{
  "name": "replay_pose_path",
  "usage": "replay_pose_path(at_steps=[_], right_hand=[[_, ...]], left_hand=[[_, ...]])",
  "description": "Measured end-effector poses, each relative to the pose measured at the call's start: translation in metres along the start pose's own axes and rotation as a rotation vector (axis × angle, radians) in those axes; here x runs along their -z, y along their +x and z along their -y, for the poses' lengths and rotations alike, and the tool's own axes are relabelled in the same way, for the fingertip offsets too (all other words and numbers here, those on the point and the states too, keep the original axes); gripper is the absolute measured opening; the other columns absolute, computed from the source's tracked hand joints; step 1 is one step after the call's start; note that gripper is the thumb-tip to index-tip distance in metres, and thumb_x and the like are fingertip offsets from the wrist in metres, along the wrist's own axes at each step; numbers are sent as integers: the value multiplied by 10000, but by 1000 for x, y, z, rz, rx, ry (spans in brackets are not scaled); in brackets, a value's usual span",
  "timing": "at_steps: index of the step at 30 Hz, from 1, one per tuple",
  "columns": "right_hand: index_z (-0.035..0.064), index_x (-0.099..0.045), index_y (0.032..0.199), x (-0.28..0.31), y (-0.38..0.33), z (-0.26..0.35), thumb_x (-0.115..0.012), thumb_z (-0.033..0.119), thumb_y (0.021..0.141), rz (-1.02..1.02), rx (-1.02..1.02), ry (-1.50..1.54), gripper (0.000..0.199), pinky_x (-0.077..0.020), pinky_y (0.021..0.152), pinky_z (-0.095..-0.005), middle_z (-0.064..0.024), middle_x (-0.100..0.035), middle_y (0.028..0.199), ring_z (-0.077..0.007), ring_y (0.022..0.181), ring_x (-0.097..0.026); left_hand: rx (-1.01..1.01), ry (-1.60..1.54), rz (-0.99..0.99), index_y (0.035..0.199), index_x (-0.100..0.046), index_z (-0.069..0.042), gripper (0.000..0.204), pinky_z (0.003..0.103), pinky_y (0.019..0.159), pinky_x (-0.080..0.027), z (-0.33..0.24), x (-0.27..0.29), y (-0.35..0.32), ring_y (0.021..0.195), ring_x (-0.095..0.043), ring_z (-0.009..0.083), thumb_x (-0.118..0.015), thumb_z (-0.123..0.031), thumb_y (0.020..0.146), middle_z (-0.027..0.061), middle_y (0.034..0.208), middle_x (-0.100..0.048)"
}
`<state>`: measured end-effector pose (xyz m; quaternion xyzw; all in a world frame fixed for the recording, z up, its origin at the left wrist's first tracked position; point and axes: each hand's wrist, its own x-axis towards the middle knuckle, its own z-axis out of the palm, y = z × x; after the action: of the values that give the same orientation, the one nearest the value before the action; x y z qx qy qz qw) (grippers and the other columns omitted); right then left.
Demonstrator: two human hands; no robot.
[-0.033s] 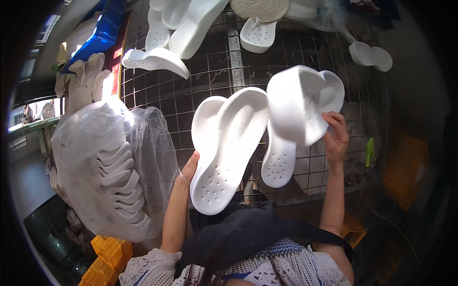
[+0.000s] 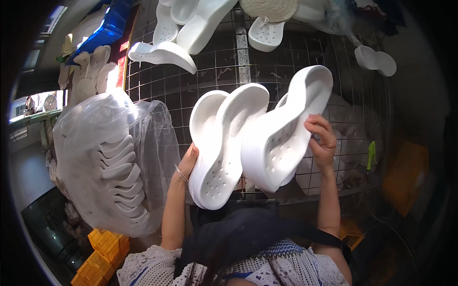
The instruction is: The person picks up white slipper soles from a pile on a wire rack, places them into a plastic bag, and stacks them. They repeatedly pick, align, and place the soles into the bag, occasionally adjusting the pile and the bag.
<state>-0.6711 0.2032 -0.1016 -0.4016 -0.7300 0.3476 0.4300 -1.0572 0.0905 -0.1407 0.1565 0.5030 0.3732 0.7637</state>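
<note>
My left hand (image 2: 187, 162) is closed on the outer edge of two white shoe soles (image 2: 204, 188), which overlap side by side with their perforated ends toward me. Its thumb shows at the edge; its other fingers are hidden behind the soles. My right hand (image 2: 323, 143) grips another white shoe sole (image 2: 305, 107) by its right edge, thumb and fingers pinching the rim. This one is tilted, its far end raised to the right and its thick perforated end close against the left-hand soles. Behind it, a further sole is mostly hidden.
Under my hands is a wire mesh rack (image 2: 214, 71). More white soles (image 2: 164, 55) lie along its far side, near a round cream pad (image 2: 269, 8). A clear plastic bag (image 2: 81, 190) of stacked white soles stands left. Yellow crates (image 2: 102, 257) sit low left; a green-handled tool (image 2: 371, 155) hangs right.
The sole in my right hand has turned from a blurred, end-on pose to a long slant, and its near end has come down and left against the other soles. My left hand keeps its grip.
</note>
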Motion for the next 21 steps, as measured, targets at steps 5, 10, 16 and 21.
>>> replay_pose_path(at_steps=[5, 10, 16, 21], right_hand=[[-26, -548, 1215, -147, -61, 49, -632, 258, 885, 581, -902, 428, 443, -394, 1004, -341, -166, -640, 1097, -267, 1146, -556], [-62, -562, 1192, -163, -83, 62, -723, 170, 829, 225, -1101, 560, 460, -489, 617, -223, -111, -628, 1028, -109, 692, -626], [4, -659, 1103, -171, -66, 92, -727, 138, 795, 273, -621, 244, 342, -463, 643, -259, -67, -597, 927, -107, 753, -560], [47, -629, 1211, -189, -63, 106, -607, 33, 818, 302, -270, 62, 394, -492, 876, -310, -129, -615, 1184, -229, 1041, -619]], left_hand=[[-431, 821, -352, 1314, -456, 0, 655, 328, 897, -503, -20, 20, -12, 1065, -589, 207, -760, -303, 820, 139, 1168, -599], [-512, 895, -500, 1281, -498, 55, 750, 370, 852, -516, -16, 18, 2, 1013, -625, 259, -821, -347, 737, 191, 1136, -615], [-447, 855, -383, 1210, -580, 4, 593, 363, 741, -473, -31, 33, -11, 841, -577, 217, -583, -505, 907, 109, 978, -637], [-549, -93, -172, 1353, -439, -42, 687, 412, 1066, -366, 16, 71, -116, 1210, -507, 235, -216, -589, 1001, 119, 1331, -527]])
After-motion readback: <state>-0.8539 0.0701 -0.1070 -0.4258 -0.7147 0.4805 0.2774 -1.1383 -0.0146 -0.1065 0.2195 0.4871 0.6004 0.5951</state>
